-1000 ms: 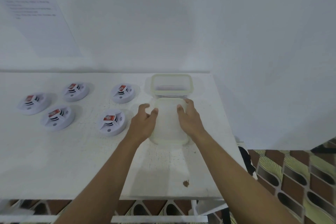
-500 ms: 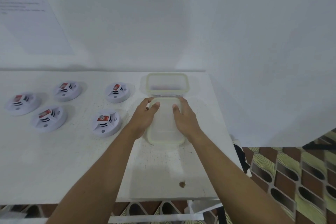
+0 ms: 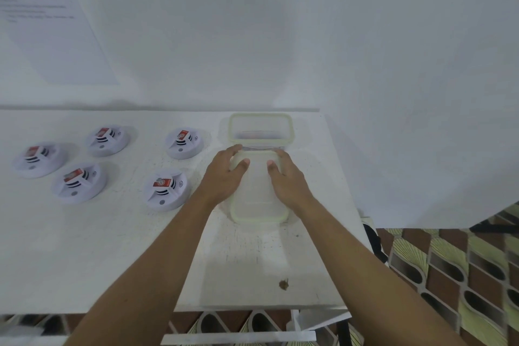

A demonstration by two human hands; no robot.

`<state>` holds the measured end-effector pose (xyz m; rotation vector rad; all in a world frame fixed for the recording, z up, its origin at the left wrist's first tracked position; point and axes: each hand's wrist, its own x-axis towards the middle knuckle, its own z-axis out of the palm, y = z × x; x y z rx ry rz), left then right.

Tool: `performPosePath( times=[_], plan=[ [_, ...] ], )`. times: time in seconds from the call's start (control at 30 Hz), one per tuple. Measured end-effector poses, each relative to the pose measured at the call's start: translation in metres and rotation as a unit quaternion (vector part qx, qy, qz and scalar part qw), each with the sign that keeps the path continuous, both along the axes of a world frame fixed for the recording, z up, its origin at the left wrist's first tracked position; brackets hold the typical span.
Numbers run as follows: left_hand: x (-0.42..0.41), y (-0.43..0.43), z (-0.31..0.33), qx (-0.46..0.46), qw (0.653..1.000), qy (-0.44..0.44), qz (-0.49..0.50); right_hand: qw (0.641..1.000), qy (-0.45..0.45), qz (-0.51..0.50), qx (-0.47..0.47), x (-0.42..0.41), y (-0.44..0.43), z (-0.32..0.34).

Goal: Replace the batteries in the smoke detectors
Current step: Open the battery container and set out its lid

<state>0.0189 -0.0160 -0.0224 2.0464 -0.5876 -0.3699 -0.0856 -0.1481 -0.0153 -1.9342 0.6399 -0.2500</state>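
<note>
Two thumbs (image 3: 245,162) lie flat on top of a pale, see-through near box (image 3: 258,205), and the other fingers of each hand curl down over its long sides, so the left hand (image 3: 224,177) and the right hand (image 3: 286,180) hold it between them near its far end. That box is oblong, with its long axis running straight away from the person. Its far end sits just at the near rim of a second, open far box (image 3: 233,132) of the same make, whose long axis runs across. Whether the held piece is a box or a lid, and what lies in the open one, I cannot tell; no batteries are plainly visible. The smoke detectors are all off to the left of both hands, five of them spread on the white table (image 3: 252,261) face up with red labels. The nearest detector (image 3: 165,189) lies just beside the left wrist, another (image 3: 184,143) sits beyond it near the left fingers, and the remaining three (image 3: 78,181) are well apart toward the left edge. The left hand is clearly the closer one, so a reach for a detector would probably go sideways and slightly back from that hand. A brown stain (image 3: 283,284) marks the near edge, and a printed sheet (image 3: 56,36) hangs on the wall.
</note>
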Motion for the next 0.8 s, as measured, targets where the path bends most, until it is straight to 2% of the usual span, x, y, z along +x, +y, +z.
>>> performPosePath(
  times=[0.07,0.17,0.27,0.4,0.5,0.6,0.8],
  plan=[
    [-0.001,0.005,0.001,0.005,1.000,-0.002,-0.021,0.999,0.012,0.027,0.016,-0.001,-0.003,0.004],
    [-0.003,0.013,0.001,-0.008,1.000,0.008,0.012,0.997,0.042,0.063,0.031,-0.003,-0.009,0.011],
    [-0.003,0.020,0.005,0.017,0.999,-0.014,0.036,0.996,0.057,0.065,0.001,-0.003,-0.015,0.015],
    [-0.007,0.029,0.007,0.062,0.992,-0.040,0.106,0.998,0.047,0.015,-0.036,-0.008,-0.021,0.017],
    [-0.014,0.030,0.004,0.057,0.987,-0.048,0.141,0.998,0.041,-0.021,-0.044,-0.014,-0.025,0.014],
    [-0.020,0.023,0.002,0.020,0.989,0.011,0.145,0.998,0.024,-0.053,-0.021,-0.020,-0.025,0.006],
    [-0.026,0.012,-0.007,0.032,0.987,0.069,0.142,0.986,0.036,-0.153,0.050,-0.024,-0.028,-0.009]
  ],
)
